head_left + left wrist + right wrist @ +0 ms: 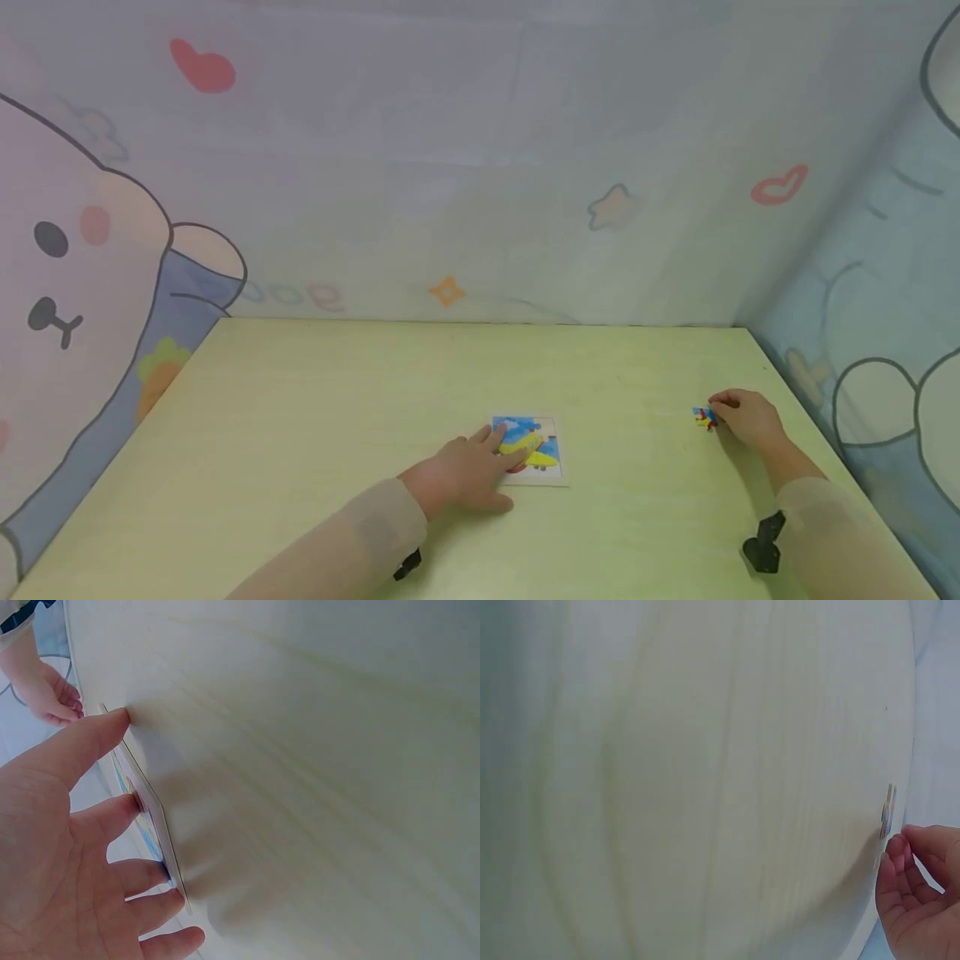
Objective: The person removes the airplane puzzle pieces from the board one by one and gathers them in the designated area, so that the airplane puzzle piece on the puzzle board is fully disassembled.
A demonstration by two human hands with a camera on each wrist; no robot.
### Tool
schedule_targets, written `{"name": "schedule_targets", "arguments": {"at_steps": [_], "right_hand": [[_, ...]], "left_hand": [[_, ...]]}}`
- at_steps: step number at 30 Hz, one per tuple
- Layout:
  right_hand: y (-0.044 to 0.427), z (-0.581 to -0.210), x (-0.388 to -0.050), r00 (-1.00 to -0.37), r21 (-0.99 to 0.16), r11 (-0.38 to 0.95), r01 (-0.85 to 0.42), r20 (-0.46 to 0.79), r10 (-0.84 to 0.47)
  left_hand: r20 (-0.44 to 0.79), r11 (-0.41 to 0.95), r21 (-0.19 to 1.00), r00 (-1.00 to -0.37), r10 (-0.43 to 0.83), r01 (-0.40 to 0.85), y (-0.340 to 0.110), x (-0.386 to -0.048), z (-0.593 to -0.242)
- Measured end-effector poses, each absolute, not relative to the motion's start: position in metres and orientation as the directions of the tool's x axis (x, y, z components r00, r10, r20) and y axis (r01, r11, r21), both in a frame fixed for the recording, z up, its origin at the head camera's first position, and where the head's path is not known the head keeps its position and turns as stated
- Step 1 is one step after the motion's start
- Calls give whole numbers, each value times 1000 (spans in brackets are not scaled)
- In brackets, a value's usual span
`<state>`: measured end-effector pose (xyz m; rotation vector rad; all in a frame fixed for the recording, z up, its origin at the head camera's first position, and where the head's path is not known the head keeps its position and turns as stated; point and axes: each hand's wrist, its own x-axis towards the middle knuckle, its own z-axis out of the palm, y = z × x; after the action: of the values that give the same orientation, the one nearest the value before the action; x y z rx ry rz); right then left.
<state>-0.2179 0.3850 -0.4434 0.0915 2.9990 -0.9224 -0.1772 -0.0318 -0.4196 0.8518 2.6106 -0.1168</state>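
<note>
The piece [703, 417] is probably light, thin and stiff, perhaps slick on its printed face; its edges seem the best hold. The right hand [752, 421] pinches it at its three-o'clock side. The board [556, 480] should be light and rigid too, best steadied by its border; the left hand [467, 477] lies spread, fingers loose, over its nine-o'clock side. Blue, yellow and red, the piece is well apart from the board, towards three o'clock. The board, on the bench [337, 383], shows a yellow shape on blue within a pale border.
</note>
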Motion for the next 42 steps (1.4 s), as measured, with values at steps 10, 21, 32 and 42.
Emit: {"name": "schedule_targets", "arguments": {"at_steps": [10, 21, 32, 42], "right_hand": [[349, -434, -218, -998, -736, 674, 63, -43, 46], [291, -441, -225, -994, -834, 546, 80, -108, -19], [257, -441, -232, -989, -877, 475, 71, -123, -80], [213, -442, -237, -977, -900, 424, 106, -174, -126]], "left_hand": [[-379, 796, 8, -735, 563, 606, -29, -182, -419], [-389, 814, 27, -744, 543, 580, -31, -177, -416], [-369, 804, 34, -740, 563, 594, -32, -176, -414], [-369, 811, 47, -745, 556, 583, -34, -177, -412]]}}
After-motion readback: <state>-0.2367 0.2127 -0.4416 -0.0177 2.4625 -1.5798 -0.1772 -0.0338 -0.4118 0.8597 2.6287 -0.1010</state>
